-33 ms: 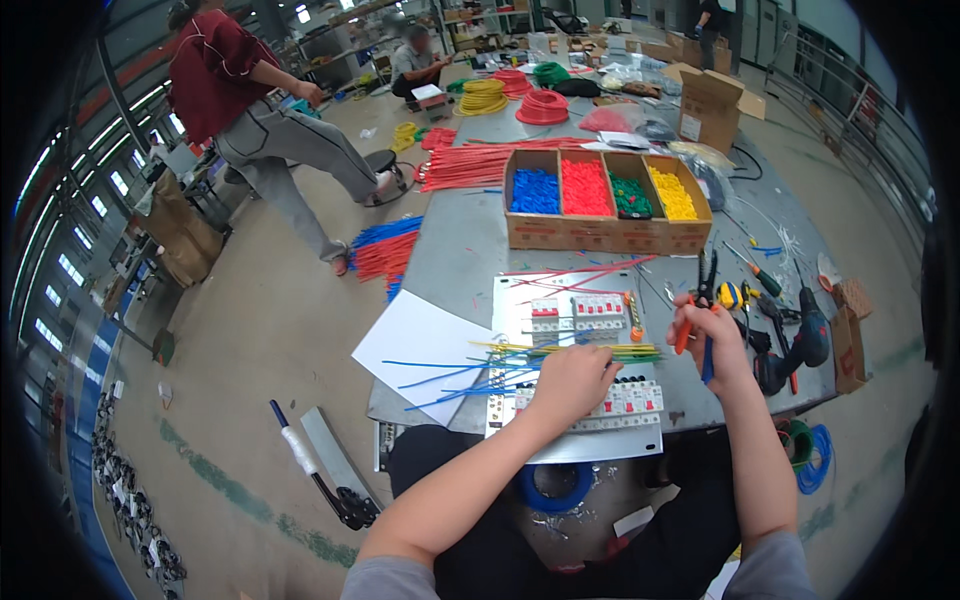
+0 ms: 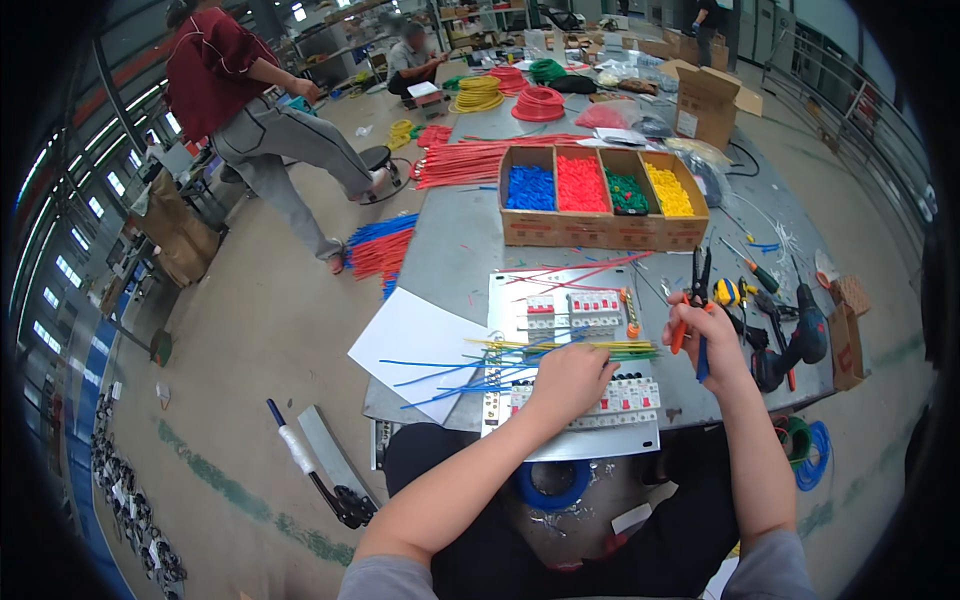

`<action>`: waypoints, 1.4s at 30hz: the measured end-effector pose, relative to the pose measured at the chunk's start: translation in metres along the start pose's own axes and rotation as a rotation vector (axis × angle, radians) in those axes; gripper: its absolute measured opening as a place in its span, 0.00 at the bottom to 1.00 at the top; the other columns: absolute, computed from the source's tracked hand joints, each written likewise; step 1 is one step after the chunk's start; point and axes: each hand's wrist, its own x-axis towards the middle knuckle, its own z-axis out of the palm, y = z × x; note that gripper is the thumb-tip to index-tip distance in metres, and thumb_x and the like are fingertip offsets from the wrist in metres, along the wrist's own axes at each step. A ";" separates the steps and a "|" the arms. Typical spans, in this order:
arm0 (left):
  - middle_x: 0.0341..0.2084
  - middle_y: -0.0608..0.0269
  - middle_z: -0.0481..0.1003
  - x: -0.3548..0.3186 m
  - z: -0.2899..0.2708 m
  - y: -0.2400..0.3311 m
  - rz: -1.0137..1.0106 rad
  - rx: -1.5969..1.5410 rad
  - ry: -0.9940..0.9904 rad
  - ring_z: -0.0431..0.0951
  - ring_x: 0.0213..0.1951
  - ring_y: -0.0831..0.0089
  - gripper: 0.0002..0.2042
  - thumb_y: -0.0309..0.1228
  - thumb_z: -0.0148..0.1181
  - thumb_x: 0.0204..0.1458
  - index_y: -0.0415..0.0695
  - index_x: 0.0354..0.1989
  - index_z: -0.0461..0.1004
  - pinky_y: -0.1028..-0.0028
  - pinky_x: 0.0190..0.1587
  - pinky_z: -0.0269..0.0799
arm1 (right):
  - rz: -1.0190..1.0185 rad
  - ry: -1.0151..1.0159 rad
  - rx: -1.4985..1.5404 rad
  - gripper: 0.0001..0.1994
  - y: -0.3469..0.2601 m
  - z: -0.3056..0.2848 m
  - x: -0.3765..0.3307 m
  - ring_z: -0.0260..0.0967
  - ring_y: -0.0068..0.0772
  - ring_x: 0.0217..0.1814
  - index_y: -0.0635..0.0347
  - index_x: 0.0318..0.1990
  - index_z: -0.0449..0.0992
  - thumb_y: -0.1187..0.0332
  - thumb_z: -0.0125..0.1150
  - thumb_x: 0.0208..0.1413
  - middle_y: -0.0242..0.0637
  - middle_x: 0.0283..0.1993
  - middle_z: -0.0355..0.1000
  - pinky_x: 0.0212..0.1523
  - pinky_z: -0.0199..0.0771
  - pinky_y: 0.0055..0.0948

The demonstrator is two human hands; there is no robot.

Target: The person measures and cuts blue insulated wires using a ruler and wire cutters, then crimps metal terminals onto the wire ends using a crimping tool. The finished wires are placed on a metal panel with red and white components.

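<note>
The left hand [image 2: 568, 380] rests on wires [image 2: 520, 355] over a breaker panel [image 2: 590, 400]; the right hand [image 2: 700, 335] grips pliers [image 2: 699, 290] above the grey surface [image 2: 450, 250].

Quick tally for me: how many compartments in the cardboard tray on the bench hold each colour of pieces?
In the cardboard tray:
Blue pieces: 1 compartment
Red pieces: 1 compartment
Green pieces: 1 compartment
Yellow pieces: 1 compartment
Total: 4 compartments, each with a single colour.
</note>
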 end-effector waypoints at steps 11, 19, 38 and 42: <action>0.32 0.57 0.83 0.000 0.004 -0.001 -0.047 0.040 -0.104 0.83 0.38 0.55 0.12 0.39 0.60 0.65 0.42 0.38 0.82 0.58 0.42 0.79 | -0.025 0.085 0.061 0.17 -0.011 0.007 -0.008 0.74 0.28 0.23 0.52 0.54 0.63 0.67 0.67 0.67 0.32 0.32 0.70 0.25 0.79 0.36; 0.39 0.53 0.81 -0.009 0.010 -0.015 0.034 0.044 -0.156 0.81 0.46 0.52 0.10 0.32 0.58 0.64 0.41 0.44 0.83 0.56 0.48 0.79 | 0.124 0.102 -0.949 0.21 0.022 -0.061 0.025 0.77 0.32 0.34 0.62 0.53 0.73 0.62 0.72 0.57 0.36 0.34 0.74 0.36 0.75 0.32; 0.37 0.54 0.81 -0.016 0.012 -0.027 0.001 0.071 -0.254 0.82 0.46 0.52 0.10 0.31 0.58 0.62 0.44 0.44 0.85 0.54 0.49 0.79 | 0.132 0.162 -1.738 0.26 0.058 -0.068 0.013 0.69 0.54 0.65 0.60 0.60 0.75 0.64 0.70 0.54 0.51 0.61 0.70 0.66 0.74 0.46; 0.38 0.54 0.81 -0.013 0.018 -0.039 -0.045 0.057 -0.236 0.82 0.47 0.52 0.11 0.32 0.59 0.62 0.44 0.45 0.85 0.55 0.50 0.80 | -0.194 0.112 -1.565 0.23 0.058 -0.037 0.001 0.67 0.53 0.65 0.61 0.58 0.75 0.63 0.70 0.56 0.49 0.58 0.71 0.65 0.72 0.47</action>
